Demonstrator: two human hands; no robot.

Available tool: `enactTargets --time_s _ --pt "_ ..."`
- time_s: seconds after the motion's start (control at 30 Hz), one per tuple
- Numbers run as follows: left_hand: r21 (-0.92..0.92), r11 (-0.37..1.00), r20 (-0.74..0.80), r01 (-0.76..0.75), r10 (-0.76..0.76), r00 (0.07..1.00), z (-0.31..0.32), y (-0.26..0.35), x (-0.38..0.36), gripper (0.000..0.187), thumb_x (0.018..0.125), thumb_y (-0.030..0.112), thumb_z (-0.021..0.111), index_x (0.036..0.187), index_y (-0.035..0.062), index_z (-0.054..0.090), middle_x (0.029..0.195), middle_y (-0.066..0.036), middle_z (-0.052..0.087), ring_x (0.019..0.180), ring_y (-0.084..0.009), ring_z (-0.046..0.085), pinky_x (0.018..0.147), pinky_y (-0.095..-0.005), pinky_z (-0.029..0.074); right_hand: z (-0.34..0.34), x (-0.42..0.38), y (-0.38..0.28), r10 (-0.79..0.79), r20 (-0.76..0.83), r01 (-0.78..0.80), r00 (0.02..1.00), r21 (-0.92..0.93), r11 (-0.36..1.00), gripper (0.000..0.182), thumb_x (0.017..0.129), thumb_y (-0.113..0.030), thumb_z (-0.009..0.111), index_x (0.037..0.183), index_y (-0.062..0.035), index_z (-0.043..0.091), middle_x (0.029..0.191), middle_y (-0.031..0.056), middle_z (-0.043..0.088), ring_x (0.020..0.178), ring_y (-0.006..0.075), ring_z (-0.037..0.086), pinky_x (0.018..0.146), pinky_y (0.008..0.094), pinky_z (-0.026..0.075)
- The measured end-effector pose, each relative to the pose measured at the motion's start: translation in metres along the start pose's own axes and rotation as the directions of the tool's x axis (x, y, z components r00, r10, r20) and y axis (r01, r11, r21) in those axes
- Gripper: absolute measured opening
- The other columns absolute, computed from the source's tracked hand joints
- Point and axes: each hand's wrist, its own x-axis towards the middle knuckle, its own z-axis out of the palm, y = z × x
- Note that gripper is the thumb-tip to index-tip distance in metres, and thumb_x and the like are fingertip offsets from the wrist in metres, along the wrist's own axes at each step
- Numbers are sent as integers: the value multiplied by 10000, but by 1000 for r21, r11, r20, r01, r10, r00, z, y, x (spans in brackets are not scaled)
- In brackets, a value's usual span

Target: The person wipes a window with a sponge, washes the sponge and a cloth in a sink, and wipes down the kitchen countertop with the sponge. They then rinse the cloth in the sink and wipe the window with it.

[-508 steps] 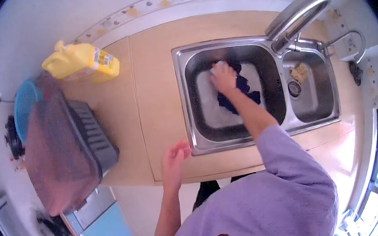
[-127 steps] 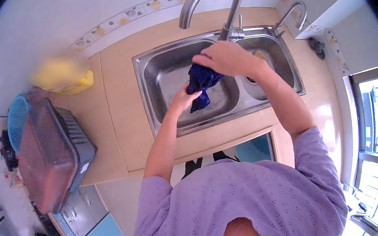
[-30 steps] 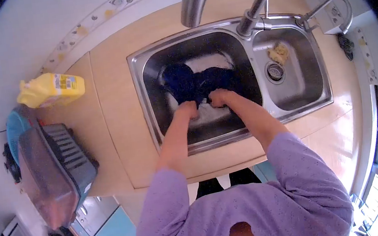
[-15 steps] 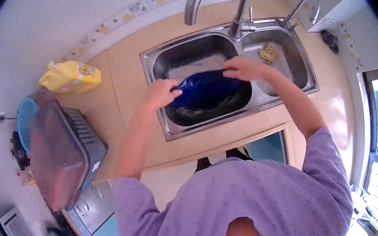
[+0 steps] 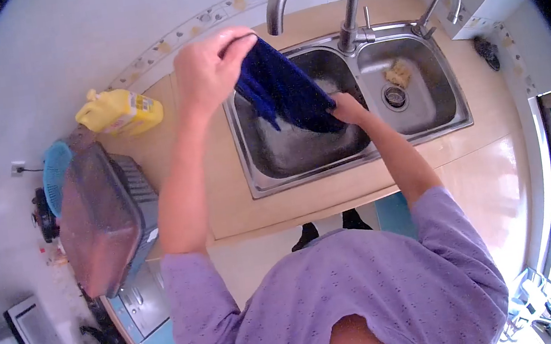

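A dark blue cloth (image 5: 290,91) stretches slantwise between my two hands over the left basin of the steel sink (image 5: 260,186). My left hand (image 5: 211,66), raised above the basin's left back corner, pinches the cloth's upper end between thumb and fingers. Lower down, near the divider between the basins, my right hand (image 5: 348,109) grips the other end. The cloth looks wet and hangs in folds, with one edge drooping toward the basin floor. Part of that basin is hidden behind it.
A tall curved faucet (image 5: 351,11) rises behind the sink, and a smaller tap (image 5: 444,3) stands at right. The right basin holds a yellowish scrubber (image 5: 398,74) beside the drain (image 5: 394,97). To the left are a yellow jug (image 5: 124,113) and a grey lidded rack (image 5: 105,217).
My left hand has lifted up and to the left with its end of the cloth. My right hand has dropped slightly, so the cloth has gone from level to slanted.
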Motion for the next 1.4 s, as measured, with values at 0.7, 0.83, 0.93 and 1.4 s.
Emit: enactTargets --time_s 0.7,0.83,0.93,1.4 --pt "-210 804 519 557 -391 760 227 -90 -216 727 676 282 763 1254 -7 431 1166 -202 557 1070 -285 555 931 -353 426 -30 -21 -105 179 446 -440 877 895 -75 151 844 -141 586 962 -48 586 877 67 650 790 176 629 736 314 501" --pt "-461 585 297 667 -607 738 236 -99 -186 392 727 251 731 988 -3 585 869 -134 638 812 -240 607 747 -349 463 -60 -28 -131 150 353 -312 924 919 -240 122 813 -122 605 880 -21 587 869 99 643 774 208 622 669 329 513" --pt "-301 751 126 588 -580 805 194 -87 -164 334 725 167 705 989 -6 593 875 -159 650 819 -280 627 747 -355 476 -84 -31 -102 191 262 -210 946 943 -258 150 795 -114 628 882 4 593 854 122 644 805 225 618 689 329 505" --pt "-215 930 355 298 -210 911 172 -53 -117 364 642 56 661 991 42 559 960 -191 625 937 -378 582 796 -418 473 -14 -45 -108 -44 -135 60 990 116 991 698 736 -182 700 1331 -72 353 1075 234 587 998 391 565 834 414 472"
